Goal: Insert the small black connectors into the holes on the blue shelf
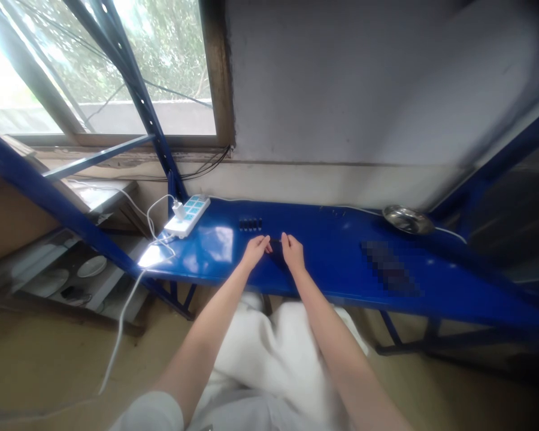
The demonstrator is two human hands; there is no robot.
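My left hand [254, 251] and my right hand [293, 251] meet close together above the front half of the blue table. Fingertips of both are pinched on the ends of a small, thin dark piece [275, 240] stretched between them; its kind is too small to make out. Just beyond my left hand, several short black pieces [250, 224] lie side by side in a row on the tabletop. A few tiny bits [339, 212] are scattered near the table's back edge.
On the left, a white power strip [188, 216] with a plug and cable rests on the blue table [327, 257]. A shiny metal dish [407, 219] stands at the back right. A blurred-out dark object [391, 268] lies nearer. Blue frame posts [135, 90] rise at both sides.
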